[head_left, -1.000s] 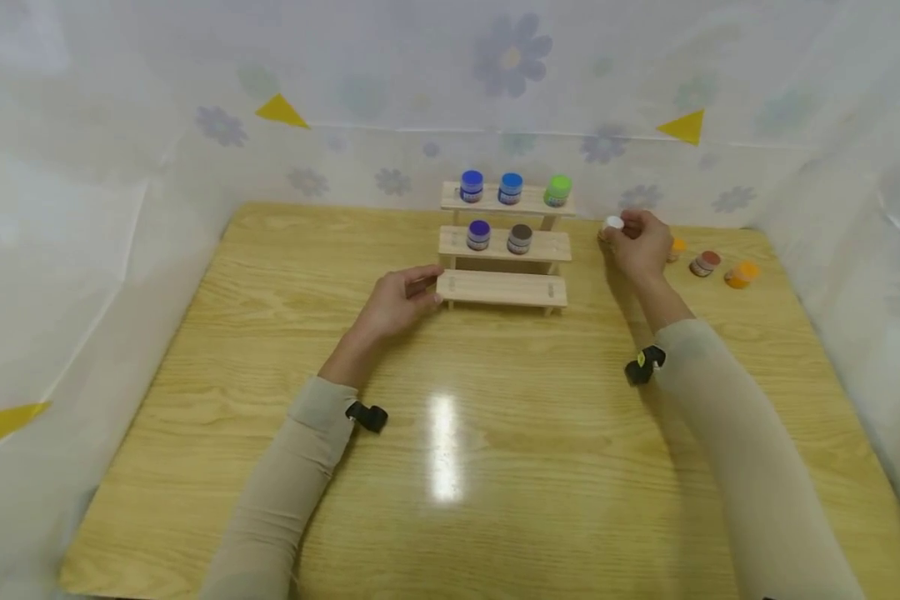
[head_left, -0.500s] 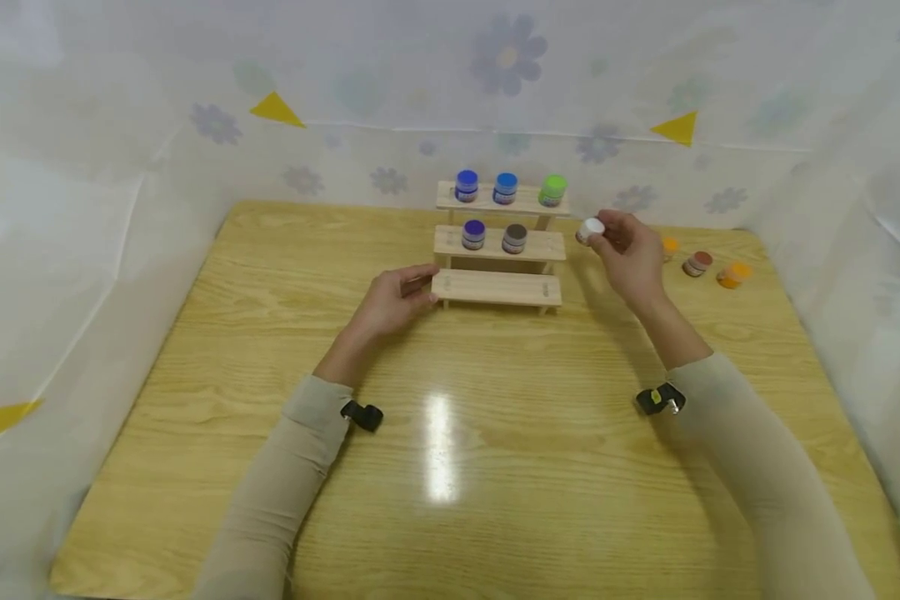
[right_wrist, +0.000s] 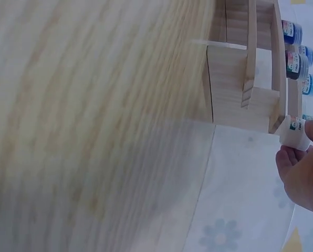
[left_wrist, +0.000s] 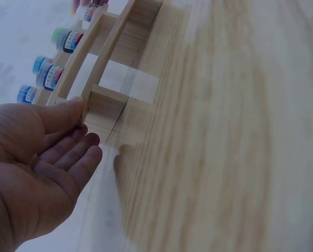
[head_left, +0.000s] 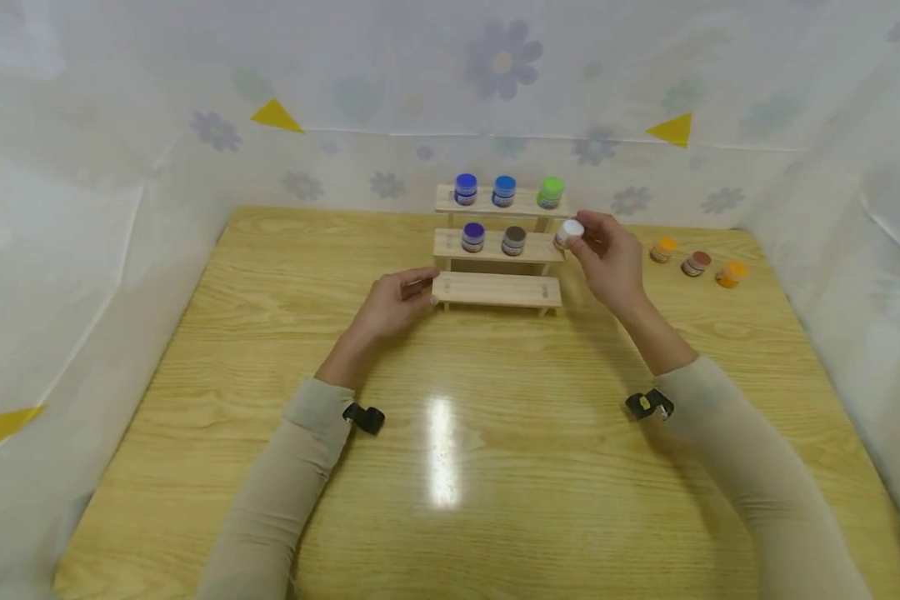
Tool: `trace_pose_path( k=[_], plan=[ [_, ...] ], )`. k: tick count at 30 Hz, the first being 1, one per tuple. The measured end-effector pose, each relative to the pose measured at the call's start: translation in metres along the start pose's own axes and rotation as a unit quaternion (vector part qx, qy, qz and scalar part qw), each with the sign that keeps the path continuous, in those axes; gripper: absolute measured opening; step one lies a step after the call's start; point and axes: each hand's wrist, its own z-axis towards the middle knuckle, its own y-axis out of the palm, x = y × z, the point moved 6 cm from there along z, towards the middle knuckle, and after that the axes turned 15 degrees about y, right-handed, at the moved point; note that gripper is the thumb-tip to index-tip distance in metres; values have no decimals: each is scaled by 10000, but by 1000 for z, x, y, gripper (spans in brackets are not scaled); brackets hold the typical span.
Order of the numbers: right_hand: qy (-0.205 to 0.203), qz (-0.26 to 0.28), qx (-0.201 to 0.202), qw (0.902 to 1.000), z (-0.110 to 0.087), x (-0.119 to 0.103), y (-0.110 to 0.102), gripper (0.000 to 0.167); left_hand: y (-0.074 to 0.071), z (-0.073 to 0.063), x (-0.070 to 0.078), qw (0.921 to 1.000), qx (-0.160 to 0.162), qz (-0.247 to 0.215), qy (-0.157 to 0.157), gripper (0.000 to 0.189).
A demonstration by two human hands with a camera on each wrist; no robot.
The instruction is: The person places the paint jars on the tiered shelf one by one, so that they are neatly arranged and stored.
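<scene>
A three-step wooden display stand (head_left: 497,288) stands at the back of the table. My left hand (head_left: 393,304) holds the left end of its lowest step between thumb and fingers; the left wrist view shows the thumb (left_wrist: 64,113) against the step's edge. My right hand (head_left: 613,262) pinches a small white-capped paint jar (head_left: 569,232) at the right end of the middle step. Whether the jar's base touches that step, I cannot tell. On the same step sit a purple jar (head_left: 473,237) and a dark brown jar (head_left: 513,241).
The top step carries a dark blue jar (head_left: 466,189), a lighter blue jar (head_left: 504,192) and a green jar (head_left: 551,192). Right of the stand, a yellow-orange jar (head_left: 663,249), a reddish-brown jar (head_left: 696,263) and an orange jar (head_left: 732,274) stand on the table (head_left: 540,433). Flowered sheeting rises behind.
My right hand has lifted the white-capped jar from the table and carried it left to the middle step. The yellow-orange jar is now uncovered. My left hand stays at the lowest step.
</scene>
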Motion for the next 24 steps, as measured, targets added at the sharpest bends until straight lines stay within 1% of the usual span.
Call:
trace_pose_path(
  k=[4, 9, 13, 18, 24],
  plan=[
    [-29, -30, -28, 10000, -4, -1, 4, 38, 1, 1, 0, 10000, -5, 9, -2, 51],
    [-324, -48, -267, 9991, -6, -5, 12, 38, 1, 1, 0, 10000, 9, -11, -31, 51],
    [-387, 8, -437, 9983, -7, -5, 16, 39, 3, 0, -1, 10000, -9, -35, -71, 51],
    [-391, 121, -617, 9973, -7, -4, 19, 38, 4, 1, -1, 10000, -22, -24, -41, 51],
    [-611, 325, -758, 9947, -8, -7, 21, 39, 2, 0, 2, 10000, -2, 40, -55, 51]
  ],
)
